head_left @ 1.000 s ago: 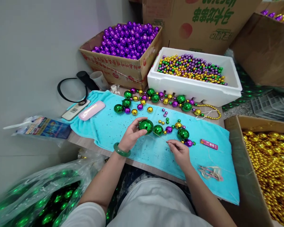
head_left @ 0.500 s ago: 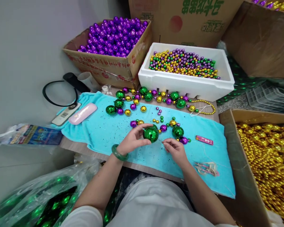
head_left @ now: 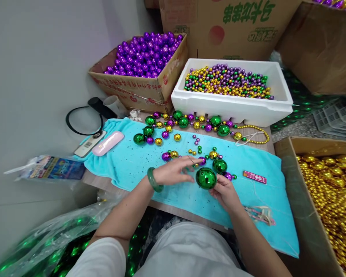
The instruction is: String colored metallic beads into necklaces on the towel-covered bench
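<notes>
A large shiny green ball sits in the fingers of my right hand, low over a turquoise towel. My left hand, with a green bangle on the wrist, reaches rightward just beside the ball, fingers stretched out and slightly blurred. Right behind the ball lies a partly strung run of green, gold and purple beads. A longer finished strand of beads curves along the towel's far edge.
A cardboard box of purple balls and a white foam box of small mixed beads stand behind the towel. A box of gold balls is at right, a bag of green balls at lower left. A pink lighter and a pink case lie on the towel.
The green ball has passed from my left hand to my right hand and moved right and down. My left hand has opened and stretched out beside it.
</notes>
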The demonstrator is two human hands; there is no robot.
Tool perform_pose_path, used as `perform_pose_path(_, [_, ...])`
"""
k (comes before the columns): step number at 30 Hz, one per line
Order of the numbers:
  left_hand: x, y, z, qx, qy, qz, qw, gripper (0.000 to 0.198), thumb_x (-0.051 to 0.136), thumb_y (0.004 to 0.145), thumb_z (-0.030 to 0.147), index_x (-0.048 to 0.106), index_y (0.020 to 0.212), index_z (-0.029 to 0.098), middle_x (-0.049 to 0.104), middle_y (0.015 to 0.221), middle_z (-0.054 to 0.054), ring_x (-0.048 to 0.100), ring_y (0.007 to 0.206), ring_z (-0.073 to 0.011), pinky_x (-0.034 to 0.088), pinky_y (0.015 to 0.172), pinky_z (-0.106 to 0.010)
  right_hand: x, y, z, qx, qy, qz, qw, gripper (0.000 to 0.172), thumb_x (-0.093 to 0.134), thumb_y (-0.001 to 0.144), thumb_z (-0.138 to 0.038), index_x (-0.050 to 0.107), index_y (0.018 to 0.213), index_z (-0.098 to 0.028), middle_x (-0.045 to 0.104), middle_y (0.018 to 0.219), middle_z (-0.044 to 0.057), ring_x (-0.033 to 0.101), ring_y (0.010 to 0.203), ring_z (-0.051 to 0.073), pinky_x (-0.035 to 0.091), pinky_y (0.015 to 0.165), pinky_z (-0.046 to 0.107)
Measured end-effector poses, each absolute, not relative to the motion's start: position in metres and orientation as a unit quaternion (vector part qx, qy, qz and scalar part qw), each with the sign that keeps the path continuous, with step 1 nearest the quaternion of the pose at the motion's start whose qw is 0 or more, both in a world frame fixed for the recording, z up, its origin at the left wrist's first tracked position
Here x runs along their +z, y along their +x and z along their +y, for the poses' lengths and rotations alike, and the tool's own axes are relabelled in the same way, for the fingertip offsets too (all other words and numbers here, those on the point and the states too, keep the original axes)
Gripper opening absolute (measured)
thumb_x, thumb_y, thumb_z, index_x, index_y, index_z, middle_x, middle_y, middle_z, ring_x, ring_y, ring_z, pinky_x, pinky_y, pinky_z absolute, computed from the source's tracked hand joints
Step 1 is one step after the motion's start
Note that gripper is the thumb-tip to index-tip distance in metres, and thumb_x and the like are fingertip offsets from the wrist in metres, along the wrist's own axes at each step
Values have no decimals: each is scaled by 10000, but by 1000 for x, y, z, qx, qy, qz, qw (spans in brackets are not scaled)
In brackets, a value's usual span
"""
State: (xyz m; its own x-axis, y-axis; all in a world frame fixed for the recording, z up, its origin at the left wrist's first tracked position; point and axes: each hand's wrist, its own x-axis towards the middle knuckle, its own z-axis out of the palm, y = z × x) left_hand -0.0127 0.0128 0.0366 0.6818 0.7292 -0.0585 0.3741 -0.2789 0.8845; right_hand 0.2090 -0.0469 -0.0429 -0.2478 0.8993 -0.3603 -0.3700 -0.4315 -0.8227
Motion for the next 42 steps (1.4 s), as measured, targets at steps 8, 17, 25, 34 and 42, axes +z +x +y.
perform_pose_path(8, [-1, -30, 81, 164, 747, 608, 215, 221, 584, 807, 137, 724, 975, 169, 701, 1026, -90, 626, 991, -234, 468, 935, -381, -48, 229, -48, 714, -439, -290, 462, 379, 836, 550, -473, 622, 662, -181, 537, 449, -31, 443, 375, 84, 294, 353, 187])
perform_pose_path(17, [-26, 20, 134, 73, 811, 564, 137, 376, 442, 884, 161, 648, 1196, 198, 627, 1136, -103, 599, 1052, -227, 462, 914, -323, -51, 217, -55, 737, -437, -269, 441, 406, 838, 545, -495, 595, 644, -185, 526, 432, -38, 432, 373, 84, 289, 358, 191])
perform_pose_path(25, [-30, 20, 132, 51, 794, 589, 144, 317, 455, 866, 158, 684, 1084, 147, 624, 1084, -139, 613, 1003, -254, 468, 888, -349, -54, 218, -55, 708, -449, -275, 471, 382, 821, 587, -480, 597, 668, -181, 533, 444, -36, 432, 383, 76, 277, 366, 185])
perform_pose_path(34, [-23, 8, 112, 197, 721, 607, 270, 296, 546, 849, 171, 657, 1123, 149, 680, 1018, -110, 628, 991, -219, 483, 918, -364, -50, 217, -51, 653, -483, -293, 504, 326, 791, 631, -440, 605, 708, -183, 543, 474, -38, 444, 411, 80, 302, 388, 192])
perform_pose_path(42, [18, -11, 53, 526, 209, 421, 709, 173, 617, 765, 33, 701, 884, 126, 699, 818, -44, 657, 697, -77, 548, 678, -158, -47, 216, -55, 597, -514, -339, 515, 218, 741, 691, -378, 641, 723, -187, 533, 496, -32, 439, 440, 89, 308, 407, 213])
